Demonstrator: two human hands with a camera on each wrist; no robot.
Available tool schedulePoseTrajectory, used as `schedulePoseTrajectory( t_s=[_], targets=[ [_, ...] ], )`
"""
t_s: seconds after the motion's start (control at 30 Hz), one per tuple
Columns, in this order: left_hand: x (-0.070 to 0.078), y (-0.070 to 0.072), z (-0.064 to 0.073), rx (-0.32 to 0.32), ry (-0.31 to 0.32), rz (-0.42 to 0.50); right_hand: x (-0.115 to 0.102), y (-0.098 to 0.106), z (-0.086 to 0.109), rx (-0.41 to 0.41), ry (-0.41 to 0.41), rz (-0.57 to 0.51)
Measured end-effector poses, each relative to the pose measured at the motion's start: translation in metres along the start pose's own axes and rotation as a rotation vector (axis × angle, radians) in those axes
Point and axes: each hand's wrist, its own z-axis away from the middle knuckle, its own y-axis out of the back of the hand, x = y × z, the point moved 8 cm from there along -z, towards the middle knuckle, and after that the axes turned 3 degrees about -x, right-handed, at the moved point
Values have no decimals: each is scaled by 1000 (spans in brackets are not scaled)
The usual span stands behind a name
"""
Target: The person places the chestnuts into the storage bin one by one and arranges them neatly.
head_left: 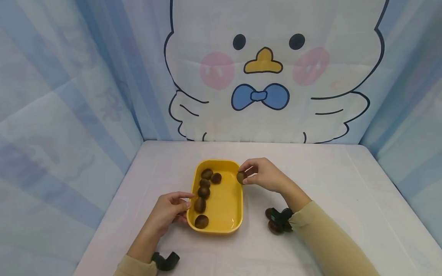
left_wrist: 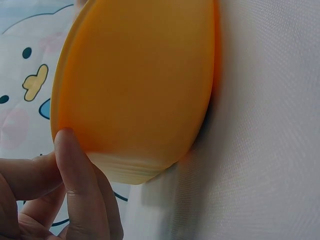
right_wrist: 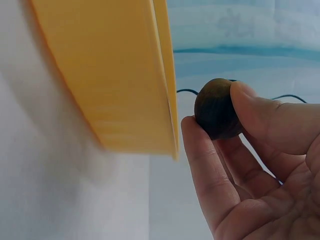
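Observation:
A yellow tray (head_left: 224,207) stands on the table with several brown chestnuts (head_left: 204,192) in it, most of them in a line along its left side. My right hand (head_left: 264,175) holds another chestnut (right_wrist: 217,109) between thumb and fingertips, at the tray's upper right rim. In the right wrist view that chestnut is apart from the tray wall (right_wrist: 110,80). My left hand (head_left: 169,211) pinches the left rim of the tray, thumb and index finger at the edge; in the left wrist view its fingers (left_wrist: 75,175) touch the tray's outer side.
More chestnuts (head_left: 275,227) lie on the table right of the tray, partly hidden under the black wrist camera (head_left: 281,218). Another black wrist camera (head_left: 166,262) sits at the left sleeve. A curtain with a cartoon bird (head_left: 262,122) hangs behind the white table (head_left: 345,184).

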Motion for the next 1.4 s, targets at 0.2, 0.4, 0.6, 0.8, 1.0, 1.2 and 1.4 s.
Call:
schedulePoseTrajectory(
  t_s=[0.2,0.4,0.6,0.8,1.0,1.2,1.4],
  targets=[
    [0,0,2,8,4,-1,-10,-15,-15,-16,-12,-14],
    [1,1,1,2,-4,2,-17,-29,-29,-31,-16,-25],
    [2,1,1,-25,-15,25,-21,-44,-43,-59,-8,-24],
    [2,0,1,-38,-19,29,-20,-53,-52,-81,-11,22],
    [1,0,0,-35,-14,31,-21,-57,-59,-104,-29,51],
    [1,0,1,-49,-23,38,-21,-63,-64,-129,-38,97],
    [1,-1,1,-55,-23,39,-22,-70,-67,-148,-19,200]
  ],
)
